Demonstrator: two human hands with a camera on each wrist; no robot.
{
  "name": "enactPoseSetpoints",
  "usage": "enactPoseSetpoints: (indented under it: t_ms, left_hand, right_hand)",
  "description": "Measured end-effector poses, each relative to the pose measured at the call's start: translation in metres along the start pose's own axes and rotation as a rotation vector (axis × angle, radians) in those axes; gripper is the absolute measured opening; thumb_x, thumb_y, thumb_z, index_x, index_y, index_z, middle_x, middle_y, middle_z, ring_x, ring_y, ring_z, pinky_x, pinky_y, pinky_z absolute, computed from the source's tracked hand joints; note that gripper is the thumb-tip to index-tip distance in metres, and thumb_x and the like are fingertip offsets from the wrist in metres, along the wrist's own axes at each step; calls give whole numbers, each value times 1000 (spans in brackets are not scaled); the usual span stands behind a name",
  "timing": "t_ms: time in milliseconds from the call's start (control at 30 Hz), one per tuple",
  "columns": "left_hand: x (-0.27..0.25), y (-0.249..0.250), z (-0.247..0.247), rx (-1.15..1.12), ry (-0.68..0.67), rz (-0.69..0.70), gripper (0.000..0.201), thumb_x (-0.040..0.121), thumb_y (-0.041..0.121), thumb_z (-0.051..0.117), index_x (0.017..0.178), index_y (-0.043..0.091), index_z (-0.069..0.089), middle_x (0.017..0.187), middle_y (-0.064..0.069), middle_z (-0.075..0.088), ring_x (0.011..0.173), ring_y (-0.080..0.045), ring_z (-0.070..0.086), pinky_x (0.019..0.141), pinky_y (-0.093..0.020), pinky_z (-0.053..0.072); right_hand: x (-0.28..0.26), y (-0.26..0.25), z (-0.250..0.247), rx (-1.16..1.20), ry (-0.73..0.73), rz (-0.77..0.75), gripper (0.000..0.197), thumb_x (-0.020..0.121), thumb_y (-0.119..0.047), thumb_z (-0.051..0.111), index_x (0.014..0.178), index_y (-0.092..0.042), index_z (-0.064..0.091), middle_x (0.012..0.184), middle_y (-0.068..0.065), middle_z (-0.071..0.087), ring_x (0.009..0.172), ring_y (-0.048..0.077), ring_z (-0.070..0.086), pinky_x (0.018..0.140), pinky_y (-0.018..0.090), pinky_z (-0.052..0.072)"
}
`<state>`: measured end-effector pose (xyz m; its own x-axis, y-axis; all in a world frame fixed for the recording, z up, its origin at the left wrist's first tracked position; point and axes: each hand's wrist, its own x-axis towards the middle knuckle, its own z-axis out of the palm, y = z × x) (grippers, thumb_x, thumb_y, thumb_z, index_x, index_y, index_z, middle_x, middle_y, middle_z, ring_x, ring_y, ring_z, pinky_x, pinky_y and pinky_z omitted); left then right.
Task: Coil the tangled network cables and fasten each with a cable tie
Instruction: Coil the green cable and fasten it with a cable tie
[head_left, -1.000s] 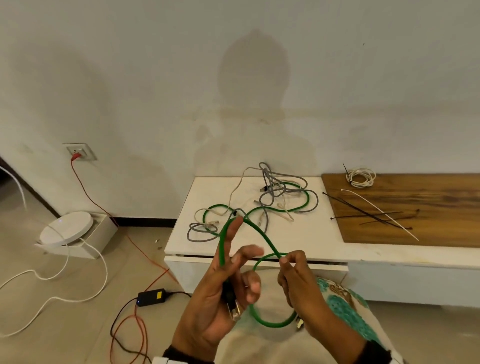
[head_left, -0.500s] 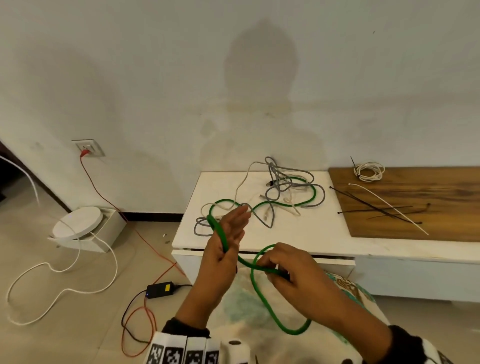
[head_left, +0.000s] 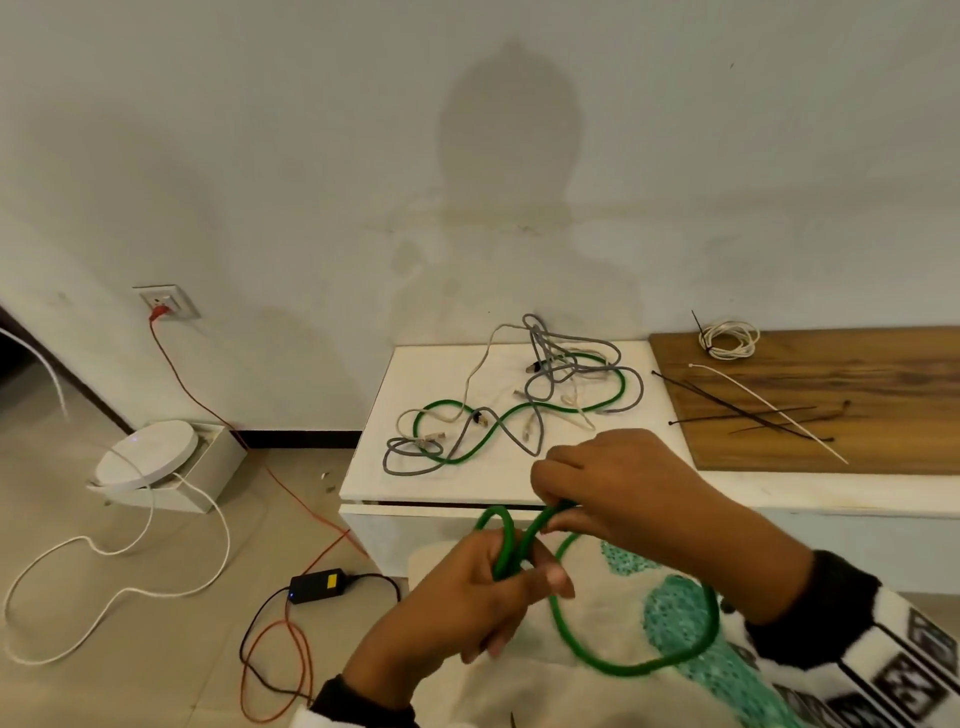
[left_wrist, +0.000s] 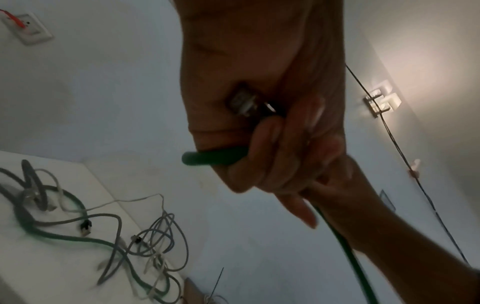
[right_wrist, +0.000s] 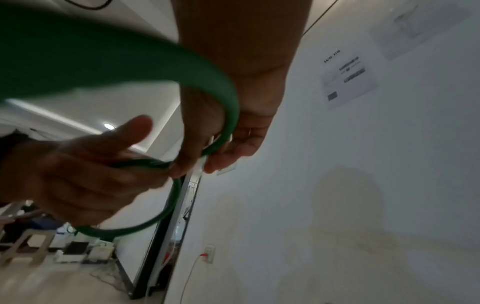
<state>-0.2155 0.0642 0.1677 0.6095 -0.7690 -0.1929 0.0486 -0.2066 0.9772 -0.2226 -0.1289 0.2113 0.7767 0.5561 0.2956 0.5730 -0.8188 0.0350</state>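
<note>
Left wrist: cable plug (left_wrist: 242, 100) half-hidden

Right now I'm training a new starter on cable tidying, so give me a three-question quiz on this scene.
1. True or false: both hands grip the green cable.
2. Where do the loose cable ties lie? A) floor B) wooden board C) white table
3. What colour is the already tied coil?

Key: 1 true: the left hand and right hand both hold it. 2 B. 3 white.
</note>
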Motion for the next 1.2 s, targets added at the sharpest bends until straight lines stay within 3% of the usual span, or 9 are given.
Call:
enactPoseSetpoints:
  t_ms: [133,267,400,500,633,733,933,1067,1200]
  left_hand:
    - [-11,-2,-2,-485,-368,91,25,95,22,51,95,2,65,41,3,51,30,-5,42,34,-18,30]
    - [-13,-3,4,-887,-533,425,23,98,12,37,102,3,58,36,-3,31,28,-18,30,41,-16,37]
    - [-12,-9,-18,-1055,-408,618,27,100,15,33,115,7,54,39,5,28,30,-9,26,35,-19,20]
    - [-12,-9,-32,-1134,-273,651,35,101,16,27,128,8,49,43,5,25,33,-9,23,42,-23,23]
    - [-13,-3,-37,-1129,-138,699,39,100,11,24,135,9,42,45,4,23,36,-10,21,54,-29,29]
    - [-18,9,-44,-1139,-51,781,39,99,8,25,135,9,41,45,3,23,36,-11,21,55,-30,27]
    - [-29,21,-60,-1240,-22,925,47,96,9,23,143,12,27,44,2,25,35,-12,22,51,-30,30]
    - [-28,20,-52,-1208,-48,911,49,95,15,16,140,7,33,43,5,22,36,-8,20,52,-28,29]
    - [-28,18,-54,-1244,-54,858,52,95,14,14,146,15,21,43,1,24,37,-12,22,54,-30,28]
  right_hand:
    - [-11,19,-1,67,23,48,21,80,-50,47,78,-30,49,59,-14,55,45,5,49,42,13,29]
    - [-20,30,3,453,169,309,32,77,-65,52,79,-33,55,63,-15,61,56,-5,56,49,9,37]
    - [-35,34,42,918,44,578,19,89,-28,57,104,-32,48,71,2,66,65,12,67,67,36,59]
    - [-40,19,66,953,-63,585,34,95,-16,49,123,-26,32,68,2,58,54,11,60,58,32,57]
    - [-35,-11,84,669,-183,532,64,97,-37,43,144,-35,-1,91,-12,56,72,1,55,72,17,46]
    - [-33,-18,82,483,-258,454,52,98,-45,35,145,-40,12,119,-5,53,97,16,59,85,32,48]
    - [-37,-6,88,325,-545,280,45,95,-55,29,137,-38,27,119,0,58,102,20,56,90,36,47]
    - [-40,-12,80,501,-343,323,47,96,-52,30,140,-36,25,124,-9,57,104,12,57,91,29,46]
    - [-41,-18,77,581,206,434,40,96,-24,43,131,-39,30,100,-14,57,73,4,63,69,8,50]
